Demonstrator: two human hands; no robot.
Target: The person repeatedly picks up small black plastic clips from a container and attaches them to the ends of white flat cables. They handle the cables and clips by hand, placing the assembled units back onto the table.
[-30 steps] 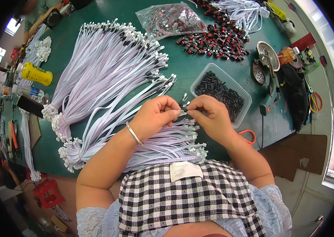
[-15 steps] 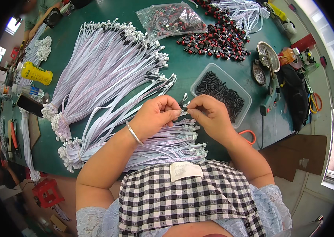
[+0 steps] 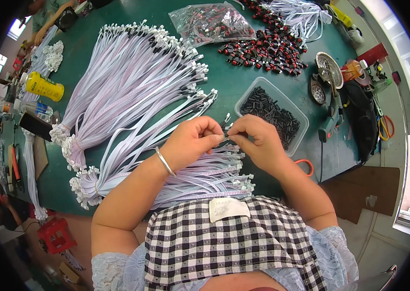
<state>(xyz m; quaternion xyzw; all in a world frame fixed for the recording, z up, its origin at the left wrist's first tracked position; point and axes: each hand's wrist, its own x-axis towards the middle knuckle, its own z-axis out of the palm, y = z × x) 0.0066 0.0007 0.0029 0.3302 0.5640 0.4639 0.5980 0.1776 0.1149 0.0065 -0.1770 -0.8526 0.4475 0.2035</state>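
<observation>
Both hands meet over the green counter (image 3: pixel 244 87) — the left hand (image 3: pixel 193 140) and right hand (image 3: pixel 258 143) each have their grip pinched narrow on the white connector end (image 3: pixel 226 137) of a flat ribbon cable. It sits just above the cable bundle (image 3: pixel 200 174) by the person's checked apron. A clear tub of small black parts (image 3: pixel 270 114) stands just beside the right hand — long fanned cables (image 3: pixel 127 87) spread to the left.

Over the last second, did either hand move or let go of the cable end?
No visible change. The left hand and right hand stay together above the white ribbon cables, both pinching the same cable end. The clear tray of black parts, the cable bundles and the red-and-black parts lie as before.
</observation>
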